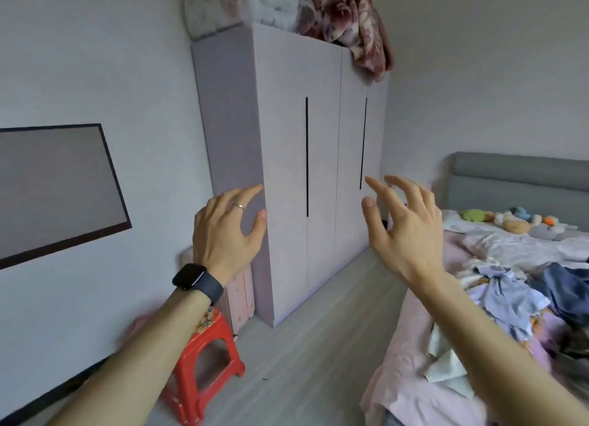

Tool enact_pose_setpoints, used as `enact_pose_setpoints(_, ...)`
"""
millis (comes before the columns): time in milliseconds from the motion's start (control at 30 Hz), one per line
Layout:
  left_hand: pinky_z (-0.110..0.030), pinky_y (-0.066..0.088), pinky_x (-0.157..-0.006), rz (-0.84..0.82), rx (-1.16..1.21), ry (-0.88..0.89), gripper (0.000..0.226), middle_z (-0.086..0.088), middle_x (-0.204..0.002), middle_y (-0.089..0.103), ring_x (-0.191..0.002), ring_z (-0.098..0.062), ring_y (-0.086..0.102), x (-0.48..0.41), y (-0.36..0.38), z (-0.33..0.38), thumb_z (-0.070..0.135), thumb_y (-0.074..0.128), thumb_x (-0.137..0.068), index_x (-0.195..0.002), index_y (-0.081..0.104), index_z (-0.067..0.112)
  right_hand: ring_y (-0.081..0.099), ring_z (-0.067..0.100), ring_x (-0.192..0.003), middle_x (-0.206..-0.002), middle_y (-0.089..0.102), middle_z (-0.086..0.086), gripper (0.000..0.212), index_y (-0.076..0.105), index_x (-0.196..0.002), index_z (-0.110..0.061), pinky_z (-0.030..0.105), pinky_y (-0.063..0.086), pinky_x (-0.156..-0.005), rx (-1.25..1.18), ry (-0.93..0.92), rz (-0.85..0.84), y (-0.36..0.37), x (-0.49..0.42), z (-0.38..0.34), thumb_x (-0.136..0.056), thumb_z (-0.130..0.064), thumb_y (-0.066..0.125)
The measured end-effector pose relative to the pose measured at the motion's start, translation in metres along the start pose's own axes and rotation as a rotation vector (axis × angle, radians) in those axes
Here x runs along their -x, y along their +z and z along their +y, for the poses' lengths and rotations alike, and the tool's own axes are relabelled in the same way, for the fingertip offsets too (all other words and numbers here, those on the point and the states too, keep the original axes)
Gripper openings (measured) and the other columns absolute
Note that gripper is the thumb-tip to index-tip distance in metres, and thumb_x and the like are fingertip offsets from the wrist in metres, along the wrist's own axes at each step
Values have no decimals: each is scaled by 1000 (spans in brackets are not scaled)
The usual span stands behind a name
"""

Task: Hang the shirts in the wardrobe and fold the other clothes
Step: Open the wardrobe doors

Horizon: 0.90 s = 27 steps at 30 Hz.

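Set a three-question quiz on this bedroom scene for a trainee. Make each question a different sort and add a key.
1. True or false: the doors of the wardrobe are shut.
2. Where does the pile of clothes lie? A. inside the wardrobe. B. on the bed. C. on top of the wardrobe.
3. Fill in: the left hand and the right hand each hold ____.
Key: 1 true; 2 B; 3 nothing.
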<state>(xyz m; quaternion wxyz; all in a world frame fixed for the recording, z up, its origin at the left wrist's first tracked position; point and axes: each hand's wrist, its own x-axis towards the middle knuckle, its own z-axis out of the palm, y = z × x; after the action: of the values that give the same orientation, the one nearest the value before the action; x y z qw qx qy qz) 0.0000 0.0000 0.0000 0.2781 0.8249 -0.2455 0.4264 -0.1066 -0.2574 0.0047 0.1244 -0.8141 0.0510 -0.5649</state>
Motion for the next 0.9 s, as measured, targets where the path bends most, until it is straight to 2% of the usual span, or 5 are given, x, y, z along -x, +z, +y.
enact_pose_setpoints(233,-34,43,-87,-179,-37,-91,40,5,-110,71,-102,-22,61,81,66,-19,43,48,-88,-122,66,31,54,24,-124,-125,66,-8,35,71,-120,-31,45,47,-96,-30,111,-201,45,102,54,-98,-46,47)
enact_pose_setpoints(467,-34,50,-78,-384,-58,-172,34,5,-102,73,-91,-26,63,116,167,-56,36,56,-86,-116,69,28,56,23,-123,-129,66,-7,40,71,-119,-30,43,49,-95,-10,234,-417,134,155,109,-96,-48,45)
enact_pose_setpoints(633,-33,51,-77,-541,-62,-167,33,6,-106,73,-91,-24,65,99,262,-108,36,57,-86,-117,68,29,55,24,-122,-132,64,-6,40,70,-120,-33,43,51,-93,41,289,-530,221,153,154,-94,-48,45)
enact_pose_setpoints(767,-37,52,-85,-698,-97,-133,40,8,-116,71,-103,-24,63,50,345,-153,41,48,-89,-124,65,31,54,24,-124,-135,63,-5,42,70,-122,-32,43,50,-93,109,308,-617,296,126,194,-94,-49,43)
enact_pose_setpoints(900,-37,48,-90,-776,-96,-163,38,8,-125,67,-112,-25,60,-14,421,-186,36,54,-94,-131,60,33,53,26,-126,-136,62,-4,47,68,-125,-32,44,49,-97,147,330,-675,364,83,231,-94,-52,39)
